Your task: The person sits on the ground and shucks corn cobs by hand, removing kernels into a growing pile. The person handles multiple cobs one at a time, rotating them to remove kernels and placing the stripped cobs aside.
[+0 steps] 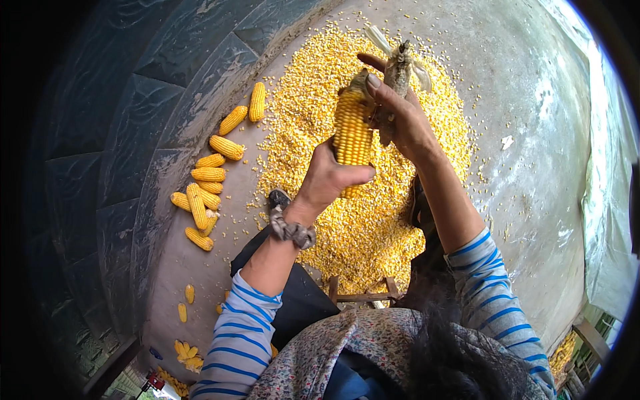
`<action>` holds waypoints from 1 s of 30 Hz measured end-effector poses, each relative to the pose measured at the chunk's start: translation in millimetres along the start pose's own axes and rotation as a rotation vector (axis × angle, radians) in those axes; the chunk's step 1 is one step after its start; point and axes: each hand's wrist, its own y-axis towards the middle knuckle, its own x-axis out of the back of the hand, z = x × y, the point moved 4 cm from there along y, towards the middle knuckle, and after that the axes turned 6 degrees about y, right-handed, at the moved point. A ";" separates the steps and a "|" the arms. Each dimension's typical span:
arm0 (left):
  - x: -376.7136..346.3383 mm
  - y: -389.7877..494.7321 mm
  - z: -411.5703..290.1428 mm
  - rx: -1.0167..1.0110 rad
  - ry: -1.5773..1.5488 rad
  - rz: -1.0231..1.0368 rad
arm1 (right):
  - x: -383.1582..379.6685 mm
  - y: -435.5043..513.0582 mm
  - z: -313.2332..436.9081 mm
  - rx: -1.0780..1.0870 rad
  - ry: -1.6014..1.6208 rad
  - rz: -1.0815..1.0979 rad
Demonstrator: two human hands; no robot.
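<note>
My left hand point(330, 172) is closed around the lower part of a yellow corn cob point(353, 135), which is upright in the view. At its dark, damaged tip, my right hand point(402, 112) touches it with the thumb. A second, brownish piece with dry husk point(398, 75), apparently a cob, is held in my right hand, sticking up past the fingers. Some of the right fingers are hidden behind it. Beneath both hands spreads a large pile of loose corn kernels point(305, 105) on the concrete floor.
Several corn cobs point(226, 147) lie along the left, beside a dark tiled wall point(165, 105). More cobs point(188, 354) lie at the lower left. A wooden frame point(362, 297) stands near my legs. A shoe point(278, 198) rests by the pile, and pale sheeting point(602, 200) hangs at the right.
</note>
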 end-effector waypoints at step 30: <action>-1.3 -10.4 -3.4 0.125 -0.413 0.093 | -3.9 1.8 -12.6 0.208 -0.297 -0.218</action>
